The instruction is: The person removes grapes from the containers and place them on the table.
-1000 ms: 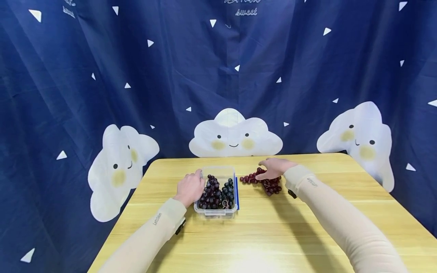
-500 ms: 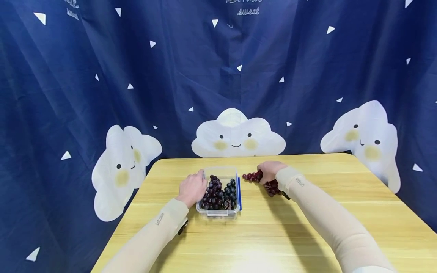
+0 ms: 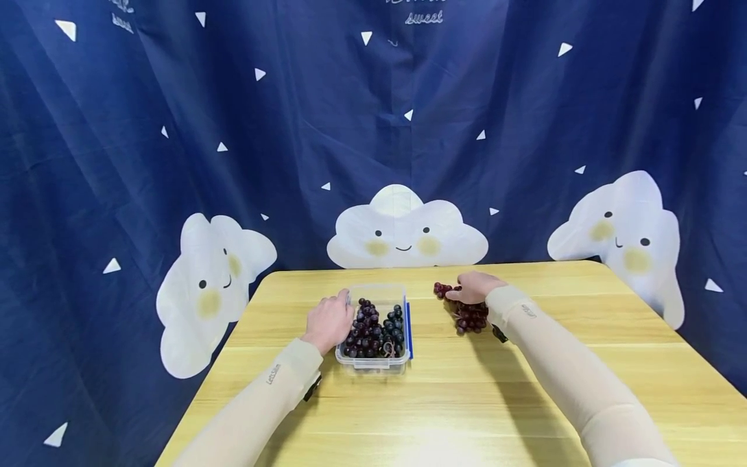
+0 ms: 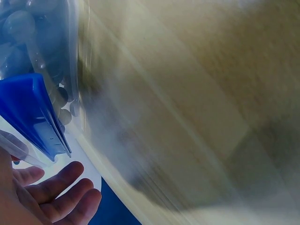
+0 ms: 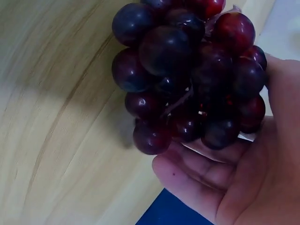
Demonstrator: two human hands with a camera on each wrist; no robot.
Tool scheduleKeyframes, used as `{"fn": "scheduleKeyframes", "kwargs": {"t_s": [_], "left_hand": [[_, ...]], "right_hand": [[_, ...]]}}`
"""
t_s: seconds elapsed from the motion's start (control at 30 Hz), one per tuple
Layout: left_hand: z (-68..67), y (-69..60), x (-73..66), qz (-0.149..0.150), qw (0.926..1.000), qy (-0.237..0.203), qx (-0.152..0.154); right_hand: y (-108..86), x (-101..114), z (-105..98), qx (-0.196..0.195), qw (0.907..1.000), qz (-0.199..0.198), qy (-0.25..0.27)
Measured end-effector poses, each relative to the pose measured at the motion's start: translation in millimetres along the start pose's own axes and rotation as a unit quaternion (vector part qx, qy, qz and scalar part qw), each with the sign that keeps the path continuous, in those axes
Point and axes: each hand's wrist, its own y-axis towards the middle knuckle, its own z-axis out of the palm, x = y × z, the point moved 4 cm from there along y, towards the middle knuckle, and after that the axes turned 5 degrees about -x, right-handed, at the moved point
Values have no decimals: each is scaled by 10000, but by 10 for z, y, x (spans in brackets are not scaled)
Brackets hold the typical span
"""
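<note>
A clear plastic food container [image 3: 371,363] stands on the table with dark purple and blackish grapes [image 3: 367,334] in it. My left hand [image 3: 329,321] holds its left wall near the far corner; in the left wrist view, the fingers [image 4: 65,180] are loosely bent beside a blue flap [image 4: 28,110] of the container. To the container's right, my right hand [image 3: 475,287] grips a bunch of red grapes [image 3: 471,318] from above. Close up in the right wrist view, the red grapes [image 5: 187,70] lie against the palm, with fingers bent under them. Part of the bunch is hidden by the hand.
The light wooden table [image 3: 373,415] ends at a far edge just behind the container. A dark blue curtain [image 3: 303,130] with white clouds hangs behind it. Another blue flap [image 3: 410,331] stands along the container's right side.
My right hand has come down onto the red grapes and taken hold of them. The bunch has moved a little right and away from me. My left hand stays at the container.
</note>
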Motion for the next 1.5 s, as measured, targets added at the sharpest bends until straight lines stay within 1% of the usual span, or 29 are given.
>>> {"fn": "scheduleKeyframes", "kwargs": {"t_s": [0.1, 0.17, 0.2, 0.27, 0.4, 0.57, 0.77, 0.9, 1.1, 1.17, 1.3, 1.37, 1.43, 1.5], "left_hand": [[8, 9, 15, -2, 10000, 13, 13], [14, 15, 28, -22, 10000, 30, 23], [15, 17, 35, -30, 10000, 29, 22], [15, 22, 48, -57, 10000, 28, 15], [5, 22, 68, -91, 10000, 20, 9], [-6, 9, 69, -37, 10000, 55, 37], [1, 6, 71, -32, 10000, 77, -1], [19, 4, 85, -38, 10000, 79, -2], [31, 8, 103, -56, 10000, 72, 11], [27, 14, 95, -71, 10000, 55, 18], [24, 14, 64, -94, 9999, 62, 61], [27, 12, 45, -85, 9999, 63, 90], [29, 9, 31, -66, 9999, 62, 103], [31, 7, 26, -43, 9999, 47, 99]], "right_hand": [[-44, -23, -5, 8, 9998, -59, 165], [-76, -40, -1, 85, 9992, -86, 385], [-93, -51, 5, 156, 9982, -55, 581], [-128, -69, 19, 322, 9943, 27, 1014], [-178, -99, 47, 546, 9811, 331, 1825], [-189, -98, 87, 643, 9718, 401, 2234], [-183, -31, 137, 822, 9543, 358, 2850], [-176, 2, 150, 893, 9486, 276, 3025], [-163, -7, 171, 1055, 9396, 201, 3249], [-171, -32, 149, 960, 9438, 234, 3153], [-175, -82, 106, 497, 9689, 172, 2418], [-177, -94, 97, 253, 9788, 74, 2030], [-174, -92, 108, 86, 9838, -39, 1792], [-174, -77, 121, -20, 9862, -164, 1645]]}}
